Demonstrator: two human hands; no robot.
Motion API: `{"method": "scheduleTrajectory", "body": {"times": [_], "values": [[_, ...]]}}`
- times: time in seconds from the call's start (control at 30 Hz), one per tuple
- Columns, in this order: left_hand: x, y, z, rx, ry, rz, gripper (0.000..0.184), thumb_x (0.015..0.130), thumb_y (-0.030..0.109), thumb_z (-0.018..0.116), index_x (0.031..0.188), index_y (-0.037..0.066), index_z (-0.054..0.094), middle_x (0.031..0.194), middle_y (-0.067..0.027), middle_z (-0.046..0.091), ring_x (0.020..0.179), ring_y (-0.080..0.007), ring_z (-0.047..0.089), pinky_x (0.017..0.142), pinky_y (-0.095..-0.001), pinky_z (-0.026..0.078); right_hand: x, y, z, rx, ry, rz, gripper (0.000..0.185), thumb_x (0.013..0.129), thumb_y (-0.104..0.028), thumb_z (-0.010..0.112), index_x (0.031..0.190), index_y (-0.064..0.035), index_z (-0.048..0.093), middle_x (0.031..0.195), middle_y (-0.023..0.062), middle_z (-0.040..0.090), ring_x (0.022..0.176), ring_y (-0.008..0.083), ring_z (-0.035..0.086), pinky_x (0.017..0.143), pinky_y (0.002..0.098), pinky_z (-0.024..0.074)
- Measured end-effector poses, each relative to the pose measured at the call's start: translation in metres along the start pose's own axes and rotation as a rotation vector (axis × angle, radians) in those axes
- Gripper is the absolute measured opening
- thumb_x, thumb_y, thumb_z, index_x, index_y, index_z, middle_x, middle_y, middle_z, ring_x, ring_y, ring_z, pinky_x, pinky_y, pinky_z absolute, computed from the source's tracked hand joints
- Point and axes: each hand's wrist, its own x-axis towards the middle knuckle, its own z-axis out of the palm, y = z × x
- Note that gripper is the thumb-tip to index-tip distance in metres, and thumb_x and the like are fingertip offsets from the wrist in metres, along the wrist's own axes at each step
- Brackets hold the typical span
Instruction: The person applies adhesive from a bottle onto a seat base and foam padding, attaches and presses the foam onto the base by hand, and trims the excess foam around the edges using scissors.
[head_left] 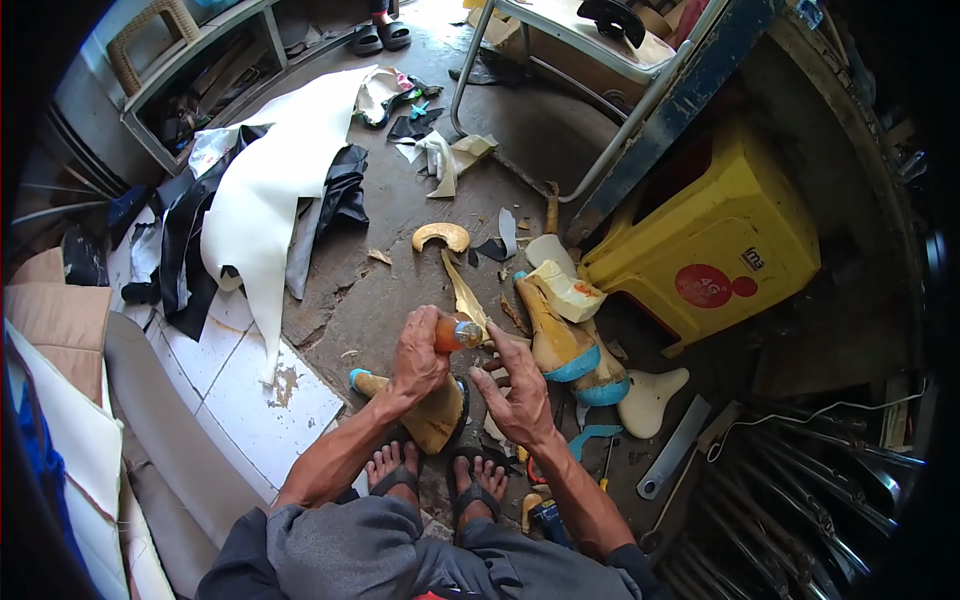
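Note:
My left hand [420,355] is wrapped round a small bottle [456,334] of orange-amber stuff with a pale, shiny end, held tilted in front of my knees. Beside that end, my right hand [517,393] is open, its fingers apart and curved; whether a fingertip touches the bottle is hard to tell. Below my hands, a tan, flaring piece [430,418] with a dark rim and a light-blue tip lies on the floor by my feet. To the right lie similar tan pieces [562,345] with light-blue ends.
A yellow plastic stool [720,240] lies tipped at the right, near a metal-framed chair [600,45]. White sheet material [275,180] spreads over the left floor. A curved foam piece [440,237], a flat metal bar [673,447] and dark metal tubes [800,490] lie around. Another person's sandals [382,38] show behind.

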Motion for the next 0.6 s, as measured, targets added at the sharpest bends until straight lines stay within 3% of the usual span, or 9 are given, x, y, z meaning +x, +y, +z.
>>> {"method": "scheduleTrajectory", "body": {"times": [0.1,0.23,0.3,0.33,0.4,0.43,0.53,0.57,0.6], "values": [[-0.002,0.004,-0.002,0.011,-0.016,0.004,0.032,0.071,-0.007,0.059,0.101,0.001,0.053,0.097,-0.0214,0.056,0.094,-0.0447,0.054,0.084,-0.0516,0.045,0.0,0.001,0.004,-0.009,-0.061,0.041,0.065,0.094,-0.009,0.071,0.154,-0.0105,0.046,0.121,0.0149,0.059,0.099,0.0206,0.065,0.075,0.0321,0.0571],[-0.001,-0.001,-0.001,0.054,-0.021,-0.025,0.03,0.072,-0.006,0.061,0.1,0.001,0.052,0.097,-0.0216,0.056,0.094,-0.0447,0.054,0.083,-0.0527,0.045,-0.009,0.017,0.008,0.026,-0.098,0.028,0.061,0.093,-0.004,0.066,0.151,-0.0099,0.049,0.121,0.0152,0.057,0.101,0.0218,0.064,0.076,0.0324,0.0574],[-0.001,-0.015,0.0,0.163,0.056,-0.116,0.031,0.075,-0.001,0.068,0.103,0.001,0.054,0.097,-0.0211,0.058,0.093,-0.0438,0.057,0.082,-0.0514,0.047,-0.016,0.031,0.006,-0.092,-0.186,-0.363,0.06,0.088,0.002,0.06,0.147,-0.0112,0.054,0.12,0.016,0.057,0.096,0.025,0.066,0.079,0.0334,0.057],[-0.004,-0.022,-0.002,0.16,0.049,-0.121,0.031,0.075,-0.001,0.068,0.103,0.001,0.054,0.097,-0.0211,0.058,0.093,-0.0438,0.057,0.082,-0.0514,0.047,-0.023,0.036,0.006,-0.092,-0.187,-0.354,0.06,0.088,0.002,0.06,0.147,-0.0112,0.054,0.12,0.016,0.057,0.096,0.025,0.066,0.079,0.0334,0.057],[-0.002,-0.039,-0.011,0.019,0.137,-0.225,0.037,0.078,0.006,0.076,0.108,0.001,0.056,0.1,-0.0204,0.062,0.094,-0.043,0.061,0.082,-0.0493,0.049,-0.035,0.048,0.004,0.282,-0.059,0.181,0.053,0.087,0.001,0.059,0.139,-0.0091,0.059,0.12,0.0167,0.058,0.099,0.0264,0.066,0.081,0.0351,0.0567],[-0.004,-0.05,-0.014,-0.029,0.183,-0.28,0.041,0.08,0.013,0.08,0.112,0.002,0.056,0.102,-0.0196,0.065,0.095,-0.0422,0.065,0.082,-0.0475,0.051,-0.041,0.064,0.006,0.219,0.013,0.278,0.052,0.088,-0.005,0.064,0.139,-0.0061,0.056,0.121,0.0185,0.058,0.099,0.0274,0.066,0.081,0.0373,0.0565],[-0.009,-0.068,-0.021,0.015,0.244,-0.342,0.042,0.082,0.017,0.081,0.113,0.002,0.057,0.104,-0.0204,0.065,0.098,-0.0416,0.066,0.085,-0.0469,0.051,-0.067,0.102,0.022,-0.073,0.144,0.4,0.062,0.088,-0.014,0.07,0.145,-0.0039,0.047,0.12,0.0218,0.058,0.101,0.0336,0.065,0.086,0.0429,0.0553],[-0.011,-0.073,-0.021,0.01,0.231,-0.344,0.045,0.084,0.02,0.082,0.116,0.002,0.057,0.105,-0.0207,0.065,0.098,-0.0408,0.066,0.085,-0.0466,0.052,-0.079,0.121,0.03,-0.268,0.108,0.361,0.078,0.085,-0.02,0.076,0.15,-0.0041,0.037,0.128,0.0245,0.052,0.108,0.0382,0.061,0.094,0.0468,0.0517],[-0.012,-0.075,-0.019,0.012,0.234,-0.343,0.045,0.084,0.02,0.082,0.116,0.002,0.057,0.105,-0.0207,0.065,0.098,-0.0408,0.066,0.085,-0.0466,0.052,-0.086,0.122,0.035,-0.266,0.107,0.357,0.078,0.085,-0.02,0.076,0.15,-0.0041,0.037,0.128,0.0245,0.052,0.108,0.0382,0.061,0.094,0.0468,0.0517]]}}
